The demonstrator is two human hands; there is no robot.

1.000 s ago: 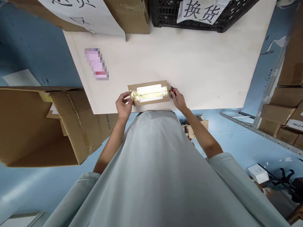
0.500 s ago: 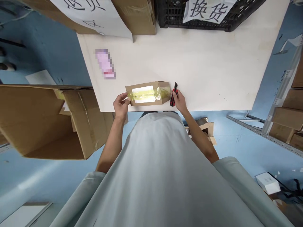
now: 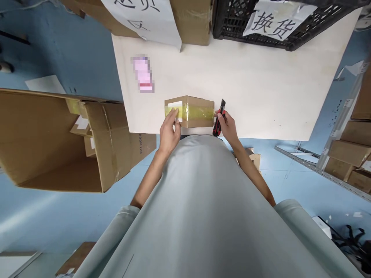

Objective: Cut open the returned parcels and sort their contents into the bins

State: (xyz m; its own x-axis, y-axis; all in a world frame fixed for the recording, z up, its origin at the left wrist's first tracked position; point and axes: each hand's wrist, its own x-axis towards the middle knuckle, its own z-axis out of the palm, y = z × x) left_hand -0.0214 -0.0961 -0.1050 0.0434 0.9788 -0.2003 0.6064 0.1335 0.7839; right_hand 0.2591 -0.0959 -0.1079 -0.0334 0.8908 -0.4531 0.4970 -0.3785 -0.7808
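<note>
A small cardboard box (image 3: 199, 102) with yellow tape and a white label lies near the front edge of the white table (image 3: 249, 85). My left hand (image 3: 169, 133) is on its left part, fingers over the label and thumb by the near side, holding it. In my right hand (image 3: 228, 125) is a red and black utility knife (image 3: 222, 106), its tip pointing away from me. The fingertips of that hand reach the box's right end. Whether the knife's blade is out, I cannot tell.
A pixelated pink item (image 3: 142, 73) lies on the table's left. At the back stand a carton (image 3: 194, 23) with a paper sign and a black plastic crate (image 3: 232, 23). A large open carton (image 3: 116, 143) holding small boxes is at left; shelved boxes (image 3: 342, 150) are at right.
The small box has turned so more of its taped right face shows. My left hand has moved from its left end onto the label. The knife stays in my right hand. The view has shifted.
</note>
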